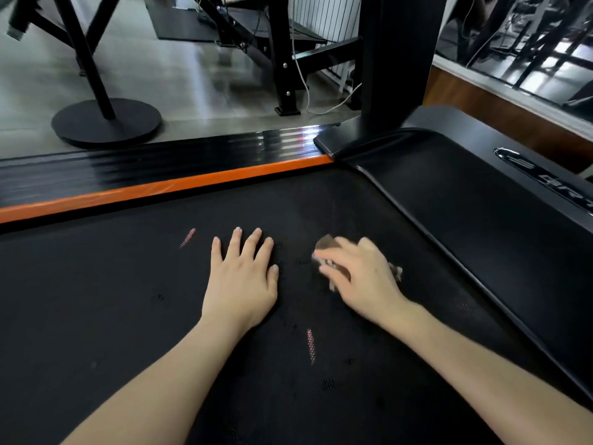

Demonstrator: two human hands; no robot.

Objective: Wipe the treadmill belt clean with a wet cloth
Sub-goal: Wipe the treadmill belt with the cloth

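Note:
The black treadmill belt (128,300) fills the lower part of the head view, with a few small reddish marks on it. My left hand (240,277) lies flat on the belt, fingers spread, holding nothing. Just to its right, my right hand (359,274) presses a small brown cloth (327,245) against the belt. The cloth is mostly hidden under the fingers; a frayed bit sticks out at the hand's right side. The right hand is blurred.
An orange strip and a glossy black side rail (160,168) run along the belt's far edge. The black motor cover (481,200) and an upright post (394,59) rise at right. Beyond stand a round black base (106,123), metal frames and cables on the grey floor.

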